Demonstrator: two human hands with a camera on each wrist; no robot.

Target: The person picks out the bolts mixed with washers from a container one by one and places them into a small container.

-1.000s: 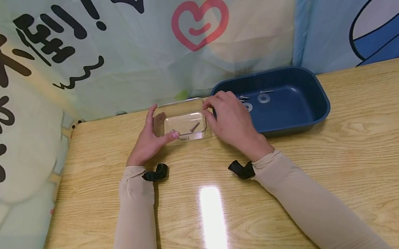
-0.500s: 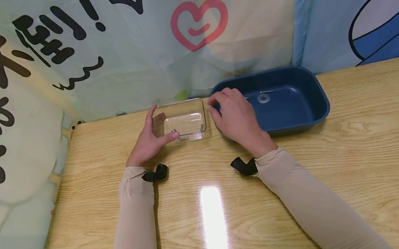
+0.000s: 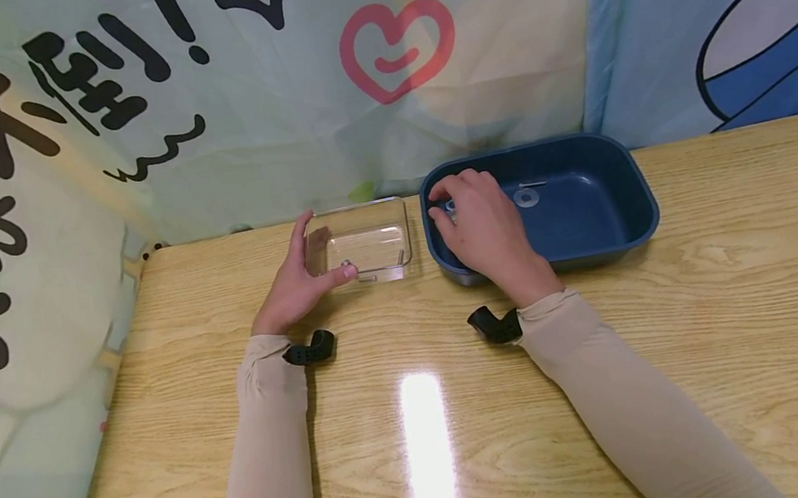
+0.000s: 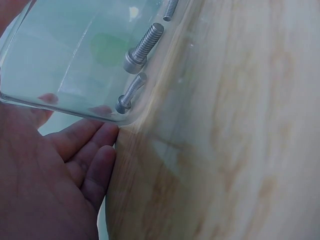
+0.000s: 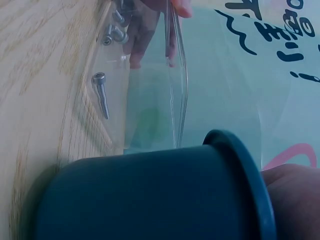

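My left hand (image 3: 298, 283) grips the left end of a clear plastic box (image 3: 375, 276), thumb over the front rim and fingers at the far side. Several metal socket-head screws lie inside; the left wrist view shows one larger screw (image 4: 143, 47) beside a smaller screw (image 4: 131, 93), and the right wrist view another screw (image 5: 101, 95) near the other end. My right hand (image 3: 485, 225) hovers over the left end of a dark blue tub (image 3: 596, 251), fingers loosely bent, thumb apart from them, nothing seen between. Its fingertips are hidden by the tub's wall in the right wrist view.
Inside the tub lie a flat washer (image 3: 526, 197) and a thin screw (image 3: 533, 184), with more small hardware partly behind the right hand. Box and tub stand side by side at the back of the wooden table (image 3: 361, 422), before a printed cloth (image 3: 493, 43).
My right hand has moved from the clear box's right edge rightward over the tub. A screw at the box's right end now lies at a different angle. The left hand stays put.
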